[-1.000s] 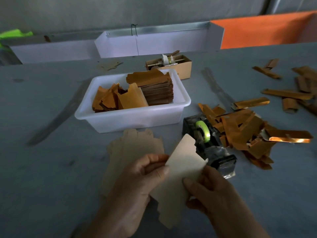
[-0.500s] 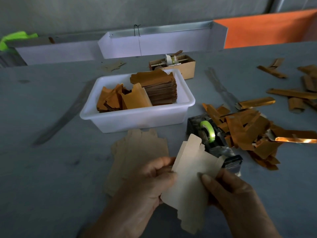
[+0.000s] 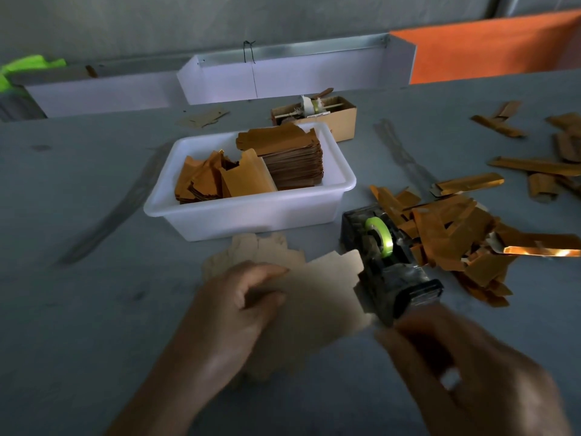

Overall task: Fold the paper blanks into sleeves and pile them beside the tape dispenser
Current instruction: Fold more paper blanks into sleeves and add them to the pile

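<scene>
Blank: one paper blank is held above the surface's near edge.
Left grip: the left hand is closed on the blank.
Right grip: the right hand is blurred; state cannot be told.
Dispenser: one tape dispenser is just beside the blank.
Bin: one white bin is behind.

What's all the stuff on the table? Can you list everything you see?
paper blank: one, pale tan, held in front of the tape dispenser
loose blanks: a few, pale tan, flat on the table under the held one
white tub: one, white, middle of the table
blanks in tub: one tall stack plus a loose bunch, orange-brown
tape dispenser: one, black with a green roll, right of the tub
folded sleeves: a pile, orange-brown, right of the dispenser
cardboard box: one, brown, behind the tub
table: one, grey
hands: left grips the blank; right blurred at its right edge
</scene>
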{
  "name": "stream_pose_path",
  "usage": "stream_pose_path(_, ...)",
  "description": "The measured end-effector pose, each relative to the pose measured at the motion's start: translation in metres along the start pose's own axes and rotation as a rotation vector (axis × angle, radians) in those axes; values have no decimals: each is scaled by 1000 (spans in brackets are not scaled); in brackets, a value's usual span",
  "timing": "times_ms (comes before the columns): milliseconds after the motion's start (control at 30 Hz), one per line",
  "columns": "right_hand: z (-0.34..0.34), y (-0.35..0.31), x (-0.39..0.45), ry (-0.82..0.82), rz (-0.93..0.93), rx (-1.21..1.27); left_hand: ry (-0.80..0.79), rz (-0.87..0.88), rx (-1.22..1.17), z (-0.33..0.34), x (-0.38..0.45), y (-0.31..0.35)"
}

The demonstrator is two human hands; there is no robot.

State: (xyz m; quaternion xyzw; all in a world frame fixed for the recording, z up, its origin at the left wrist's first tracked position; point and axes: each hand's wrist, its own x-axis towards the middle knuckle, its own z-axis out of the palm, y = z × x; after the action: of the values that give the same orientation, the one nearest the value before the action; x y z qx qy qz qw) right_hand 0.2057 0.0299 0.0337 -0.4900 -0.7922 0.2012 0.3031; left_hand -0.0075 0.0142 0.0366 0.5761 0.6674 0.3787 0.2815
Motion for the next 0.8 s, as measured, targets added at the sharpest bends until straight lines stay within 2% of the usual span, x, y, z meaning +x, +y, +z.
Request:
stream_pose_path(67, -7, -10, 14, -69, -32, -57, -90, 95, 31, -6, 2, 5)
stream_pose_path(167, 4, -15, 12, 179, -236, -177, -211, 233, 69, -2, 2, 14)
stream_pose_path(233, 9, -16, 7, 210, -221, -116, -209, 257, 78, 1, 3, 21)
stream_pose_path(267, 10, -15, 13, 197, -152, -5, -171, 242, 64, 2, 4, 22)
stream_pose_path(333, 13, -12, 18, 127, 129, 275, -30, 141, -25, 1, 6, 18)
stream_pose_path(400, 18, -5, 18, 102, 357, 510, 74, -44, -263, 1, 6, 13)
stream_pose_path(500, 26, 1, 16, 82, 521, 753, -76, -285, -833, 16, 0, 5)
stream_pose_path(600, 34, 0, 15, 106, 544, 871, -171, -377, -986, 36, -11, 4)
stream_pose_path(700, 38, -1, 13, 157, 478, 814, -78, -378, -941, 46, -11, 2)
stream_pose_path(800, 40, 0, 11, 167, 423, 650, 27, -299, -787, 47, -9, 2)
